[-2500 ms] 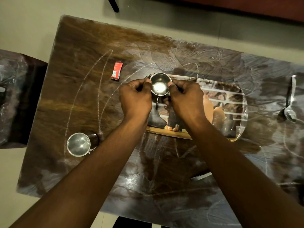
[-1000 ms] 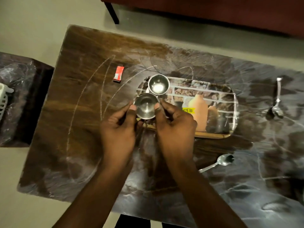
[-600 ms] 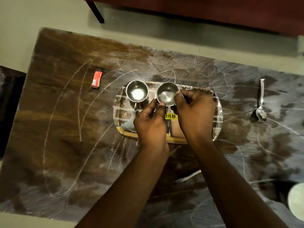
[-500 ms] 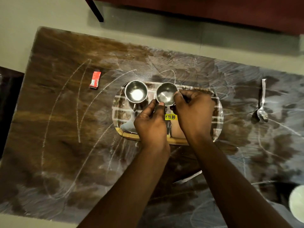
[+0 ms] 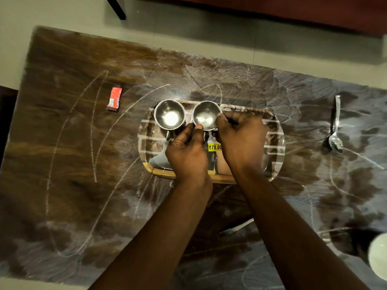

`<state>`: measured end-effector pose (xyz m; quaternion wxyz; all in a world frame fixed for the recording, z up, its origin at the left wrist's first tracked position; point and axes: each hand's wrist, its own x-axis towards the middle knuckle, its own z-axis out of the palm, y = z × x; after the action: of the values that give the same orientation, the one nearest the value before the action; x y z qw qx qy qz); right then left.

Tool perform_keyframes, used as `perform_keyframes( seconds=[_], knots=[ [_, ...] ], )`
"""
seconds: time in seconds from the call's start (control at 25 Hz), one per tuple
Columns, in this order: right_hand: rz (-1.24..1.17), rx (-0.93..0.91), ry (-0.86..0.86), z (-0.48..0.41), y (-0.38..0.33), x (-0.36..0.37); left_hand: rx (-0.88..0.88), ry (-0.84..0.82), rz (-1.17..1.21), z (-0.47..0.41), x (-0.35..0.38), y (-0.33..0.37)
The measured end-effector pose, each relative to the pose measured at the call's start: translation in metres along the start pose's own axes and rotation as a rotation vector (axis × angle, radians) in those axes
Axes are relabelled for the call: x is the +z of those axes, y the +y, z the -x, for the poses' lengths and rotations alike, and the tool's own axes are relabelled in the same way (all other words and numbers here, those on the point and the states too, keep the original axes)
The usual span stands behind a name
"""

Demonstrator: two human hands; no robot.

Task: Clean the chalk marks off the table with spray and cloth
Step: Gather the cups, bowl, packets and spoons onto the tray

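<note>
White chalk marks (image 5: 92, 130) arc across the dark wooden table (image 5: 62, 59), with smeared chalk over its right half. A printed tray (image 5: 274, 143) lies at the middle. Two steel cups stand on the tray's far left part: the left cup (image 5: 170, 117) stands free, and the right cup (image 5: 206, 115) is held between both hands. My left hand (image 5: 186, 151) pinches its near rim with fingertips. My right hand (image 5: 240, 139) grips its right side. No spray or cloth is in view.
A small red sachet (image 5: 114, 98) lies at the far left of the table. A steel spoon (image 5: 335, 126) lies at the right. Another spoon's handle (image 5: 236, 227) shows between my forearms. A white round object (image 5: 379, 254) sits at the right edge.
A second steel cup, earlier at the table's near left, has been carried onto the tray and set beside the first cup. In the last half second both hands stayed on it.
</note>
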<state>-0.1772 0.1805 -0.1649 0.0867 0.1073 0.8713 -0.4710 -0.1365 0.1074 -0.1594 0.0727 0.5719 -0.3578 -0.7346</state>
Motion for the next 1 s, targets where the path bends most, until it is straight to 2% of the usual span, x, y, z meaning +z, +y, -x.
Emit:
perform_keyframes(
  seconds=[0.16,0.32,0.56,0.68,0.88,1.0],
  knots=[
    [-0.028,0.066,0.041,0.007,0.002,-0.006,0.013,-0.019,-0.087,0.013,-0.012,0.001],
    [-0.027,0.082,0.104,0.022,0.006,-0.033,0.120,-0.058,-0.242,0.040,-0.026,-0.008],
    [-0.187,0.112,0.153,0.056,0.041,-0.120,0.235,-0.408,-0.615,0.089,-0.015,-0.032],
    [-0.162,0.129,0.213,0.080,0.071,-0.182,0.310,-0.555,-0.751,0.117,0.004,-0.055],
    [-0.086,0.214,0.412,0.121,0.142,-0.292,0.309,-0.767,-0.964,0.166,0.040,-0.119],
    [-0.083,0.310,0.528,0.142,0.191,-0.338,0.270,-0.808,-1.054,0.191,0.054,-0.163]
  ],
)
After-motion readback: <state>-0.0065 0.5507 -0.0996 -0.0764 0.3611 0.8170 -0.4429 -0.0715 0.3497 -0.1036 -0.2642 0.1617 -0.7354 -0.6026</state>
